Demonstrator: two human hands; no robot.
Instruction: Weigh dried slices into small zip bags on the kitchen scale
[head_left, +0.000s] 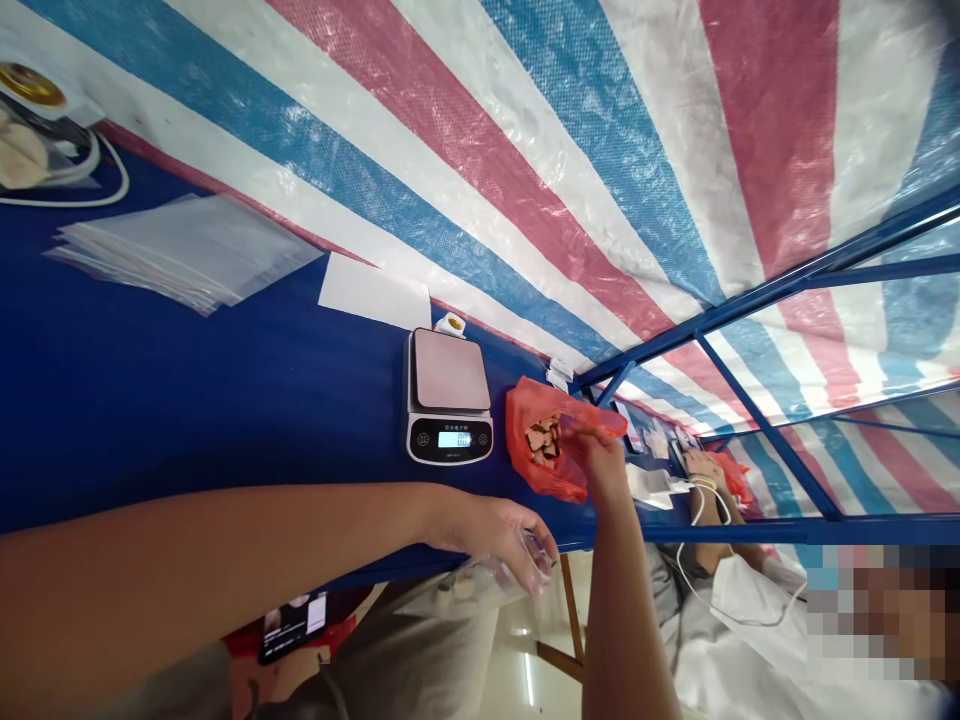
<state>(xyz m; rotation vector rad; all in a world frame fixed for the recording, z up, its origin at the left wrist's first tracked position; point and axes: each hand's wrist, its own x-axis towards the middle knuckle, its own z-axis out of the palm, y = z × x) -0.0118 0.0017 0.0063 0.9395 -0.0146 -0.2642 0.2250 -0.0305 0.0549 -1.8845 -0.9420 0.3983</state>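
The left hand (pixel 499 535) hangs just below the scale (pixel 448 397), off the table (pixel 150 400) edge, fingers curled around a clear bag (pixel 480 580). The right hand (pixel 600 455), right of the scale, reaches into a red bag (pixel 540 470) of brown chips (pixel 544 440); whether its fingers pinch any cannot be told. A stack of clear bags (pixel 187 250) lies well left of the scale.

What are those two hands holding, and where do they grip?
The left hand holds a clear plastic bag by its top edge. The right hand grips the rim of the red bag.
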